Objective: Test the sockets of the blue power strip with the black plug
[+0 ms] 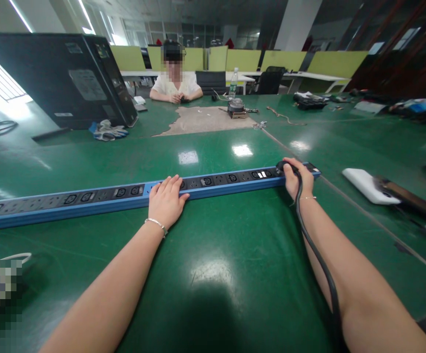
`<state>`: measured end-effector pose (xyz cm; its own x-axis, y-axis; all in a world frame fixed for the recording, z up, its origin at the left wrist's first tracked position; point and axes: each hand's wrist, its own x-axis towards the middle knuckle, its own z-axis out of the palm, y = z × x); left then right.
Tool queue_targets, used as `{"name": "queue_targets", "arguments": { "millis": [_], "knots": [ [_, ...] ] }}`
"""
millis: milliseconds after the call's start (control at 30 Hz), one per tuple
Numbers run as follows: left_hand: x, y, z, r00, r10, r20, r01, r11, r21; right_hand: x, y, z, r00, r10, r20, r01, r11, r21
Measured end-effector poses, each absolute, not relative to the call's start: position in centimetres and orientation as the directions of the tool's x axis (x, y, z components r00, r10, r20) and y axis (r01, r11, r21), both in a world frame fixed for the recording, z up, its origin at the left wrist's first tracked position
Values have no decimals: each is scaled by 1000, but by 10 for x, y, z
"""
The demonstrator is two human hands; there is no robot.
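A long blue power strip (231, 186) with black sockets lies across the green table, running from the left edge to right of centre. My left hand (167, 200) rests on top of it near the middle, fingers spread over the sockets and thumb at the front side. Near the strip's right end, my right hand (297, 180) grips a black plug (281, 166) against the sockets. Whether the plug is seated cannot be made out. Its black cable (318, 257) runs down along my right forearm.
A large black cabinet (84, 78) and gloves (108, 131) stand at the back left. A person (176, 88) sits across the table (213, 147). A bottle (233, 84) is behind a round device (236, 105). On the right lie a white object (369, 185) and a dark one (412, 198).
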<state>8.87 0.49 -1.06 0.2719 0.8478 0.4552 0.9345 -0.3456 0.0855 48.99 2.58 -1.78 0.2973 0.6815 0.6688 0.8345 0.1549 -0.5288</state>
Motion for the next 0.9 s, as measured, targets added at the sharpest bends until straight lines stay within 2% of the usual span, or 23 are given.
{"name": "queue_targets", "arguments": {
  "millis": [100, 333, 900],
  "knots": [
    [89, 5, -10, 271, 849, 453, 936, -342, 81, 486, 25, -15, 345, 636, 690, 847, 105, -520],
    [89, 5, -10, 272, 855, 442, 936, -342, 84, 484, 19, -11, 363, 646, 672, 842, 81, -534],
    [90, 5, -10, 260, 859, 441, 936, -336, 103, 490, 14, -1, 254, 703, 664, 922, 31, -385]
  ]
}}
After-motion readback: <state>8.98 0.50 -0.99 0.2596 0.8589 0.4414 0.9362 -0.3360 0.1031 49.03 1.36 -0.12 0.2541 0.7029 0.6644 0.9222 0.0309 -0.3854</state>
